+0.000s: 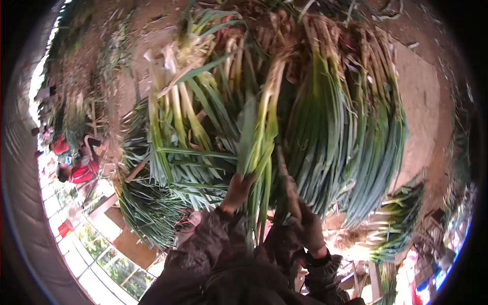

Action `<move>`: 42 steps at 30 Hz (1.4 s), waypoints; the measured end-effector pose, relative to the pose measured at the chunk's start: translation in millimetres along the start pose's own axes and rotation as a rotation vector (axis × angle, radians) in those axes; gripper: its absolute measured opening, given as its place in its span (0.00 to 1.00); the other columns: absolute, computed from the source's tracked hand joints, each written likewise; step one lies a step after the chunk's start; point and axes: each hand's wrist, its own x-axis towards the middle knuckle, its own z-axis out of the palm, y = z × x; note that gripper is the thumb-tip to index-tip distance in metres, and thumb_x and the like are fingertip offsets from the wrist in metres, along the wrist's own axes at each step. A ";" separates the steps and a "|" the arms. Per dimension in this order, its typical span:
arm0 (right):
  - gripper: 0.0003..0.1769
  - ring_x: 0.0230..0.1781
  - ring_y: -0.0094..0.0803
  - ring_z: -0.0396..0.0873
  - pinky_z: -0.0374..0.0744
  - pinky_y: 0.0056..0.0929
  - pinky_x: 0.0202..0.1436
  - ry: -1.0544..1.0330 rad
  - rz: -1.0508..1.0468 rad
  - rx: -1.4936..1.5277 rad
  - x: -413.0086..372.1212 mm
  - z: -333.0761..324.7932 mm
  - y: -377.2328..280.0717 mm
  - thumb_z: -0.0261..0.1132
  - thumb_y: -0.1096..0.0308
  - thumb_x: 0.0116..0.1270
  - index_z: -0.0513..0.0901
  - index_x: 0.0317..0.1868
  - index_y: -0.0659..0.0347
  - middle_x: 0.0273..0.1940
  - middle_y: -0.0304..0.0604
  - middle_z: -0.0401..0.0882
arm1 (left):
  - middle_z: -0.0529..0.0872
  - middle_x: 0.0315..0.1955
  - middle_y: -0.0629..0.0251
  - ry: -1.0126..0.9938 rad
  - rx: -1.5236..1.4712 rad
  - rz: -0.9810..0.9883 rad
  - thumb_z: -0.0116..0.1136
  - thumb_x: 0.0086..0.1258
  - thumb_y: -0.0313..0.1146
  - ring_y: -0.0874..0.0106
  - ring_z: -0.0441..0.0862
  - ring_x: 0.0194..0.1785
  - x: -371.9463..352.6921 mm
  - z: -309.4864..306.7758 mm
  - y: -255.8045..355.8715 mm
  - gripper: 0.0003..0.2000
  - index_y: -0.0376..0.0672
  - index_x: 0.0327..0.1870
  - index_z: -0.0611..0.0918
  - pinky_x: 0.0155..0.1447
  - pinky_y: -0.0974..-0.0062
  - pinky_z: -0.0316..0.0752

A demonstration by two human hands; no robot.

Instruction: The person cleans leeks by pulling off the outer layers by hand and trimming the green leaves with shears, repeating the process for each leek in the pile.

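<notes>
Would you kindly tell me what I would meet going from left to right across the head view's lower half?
Person in red, leafy green bundle, left hand, right hand, bundle lying sideways.

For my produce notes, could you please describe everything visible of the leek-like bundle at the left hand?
The leek-like bundle is slim: pale, straw-brown stems at the far end turn yellow-green, then become long green leaves. It runs toward the person, between larger bunches; the left hand touches its leaves, hiding part.
</notes>
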 end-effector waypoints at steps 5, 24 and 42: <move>0.45 0.41 0.65 0.86 0.82 0.56 0.39 -0.135 0.185 -0.192 -19.6 37.6 -7.0 0.70 0.42 0.68 0.63 0.79 0.51 0.40 0.64 0.86 | 0.90 0.45 0.55 -0.076 0.054 -0.043 0.59 0.80 0.40 0.69 0.86 0.50 -79.3 5.7 -105.7 0.18 0.32 0.58 0.82 0.56 0.67 0.78; 0.31 0.31 0.55 0.86 0.81 0.52 0.29 -0.131 -0.109 -0.601 2.4 48.8 -1.7 0.62 0.53 0.77 0.66 0.75 0.50 0.65 0.60 0.78 | 0.90 0.44 0.65 -0.070 -0.294 -0.280 0.67 0.75 0.44 0.76 0.84 0.46 -72.7 29.9 -37.6 0.20 0.35 0.56 0.87 0.50 0.72 0.79; 0.39 0.37 0.63 0.86 0.81 0.59 0.37 0.097 0.078 -0.481 155.8 67.7 13.8 0.62 0.37 0.73 0.65 0.72 0.54 0.35 0.61 0.87 | 0.91 0.36 0.51 -0.057 -0.060 -0.186 0.63 0.77 0.43 0.66 0.90 0.41 -74.9 29.5 -11.6 0.19 0.31 0.52 0.85 0.44 0.65 0.79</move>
